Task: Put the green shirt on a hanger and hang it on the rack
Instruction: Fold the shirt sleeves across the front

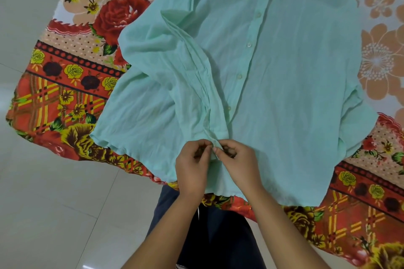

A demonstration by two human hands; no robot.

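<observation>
The pale green shirt lies spread flat on a floral bed cover, its hem toward me and its collar end running out of the top of the frame. A row of several small buttons runs down its front placket. The left front panel is folded and bunched near the middle. My left hand and my right hand meet at the lowest part of the placket near the hem, both pinching the fabric edges together. No hanger or rack is in view.
The bed cover, red and orange with yellow roses, hangs over the bed's near edge. A pale tiled floor lies to the left and below. My dark trousers show between my forearms.
</observation>
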